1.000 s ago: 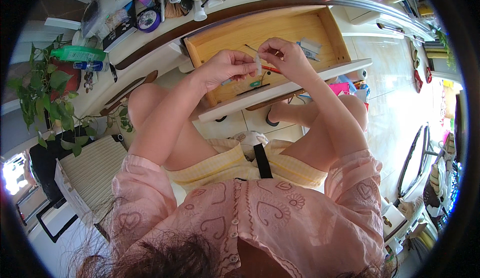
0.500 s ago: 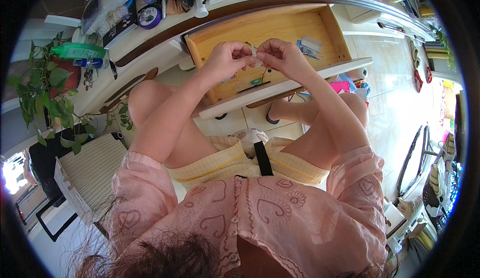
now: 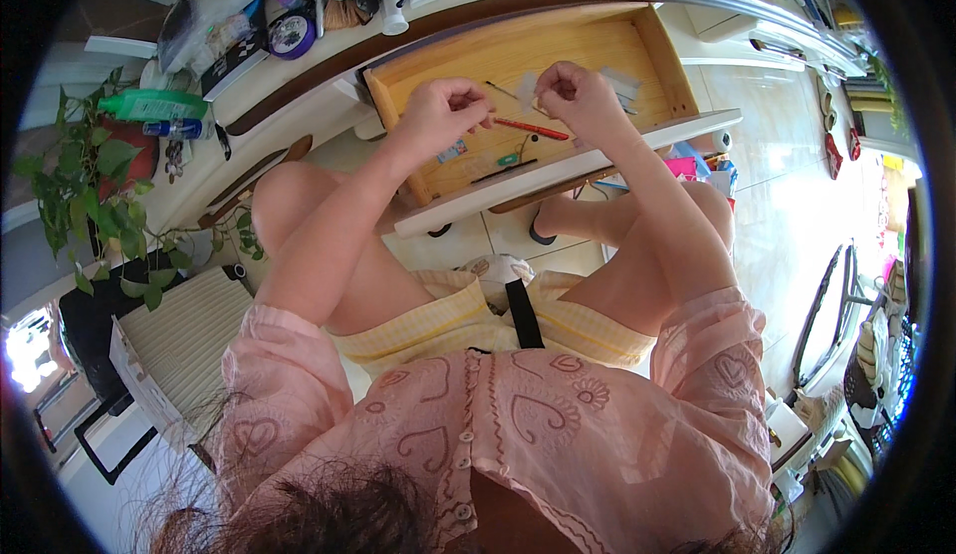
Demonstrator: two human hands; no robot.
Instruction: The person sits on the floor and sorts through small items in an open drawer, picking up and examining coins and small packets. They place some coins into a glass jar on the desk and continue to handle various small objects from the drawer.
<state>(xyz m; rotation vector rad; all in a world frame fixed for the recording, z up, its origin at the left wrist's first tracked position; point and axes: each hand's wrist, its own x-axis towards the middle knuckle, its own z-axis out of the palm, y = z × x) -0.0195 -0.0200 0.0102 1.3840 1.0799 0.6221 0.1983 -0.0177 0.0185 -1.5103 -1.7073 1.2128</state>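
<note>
Drawn apart since the earlier frame, where their fingertips met, the left hand and right hand now hang separately above an open wooden drawer. Nearest is the wearer's pink embroidered blouse, then yellow-checked shorts. Past the knees, along the drawer's front edge, lie a dark stick and a small green item; a blue packet sits toward its near left corner. Mid-drawer, a red pen starts just beside the left fingertips. That hand's fingers are curled toward the thumb; whether they grip anything, I cannot tell. The right hand is curled too, its contents hidden. Just left of it shows a small clear piece, held or lying, I cannot tell. Clear packaging rests near the drawer's right edge. If the clear piece is loosely pinched, it could slip and be lost among similar plastic; a knee bumping the drawer might roll the pen. Farther off, a cluttered desk holds a purple roll along its front edge.
</note>
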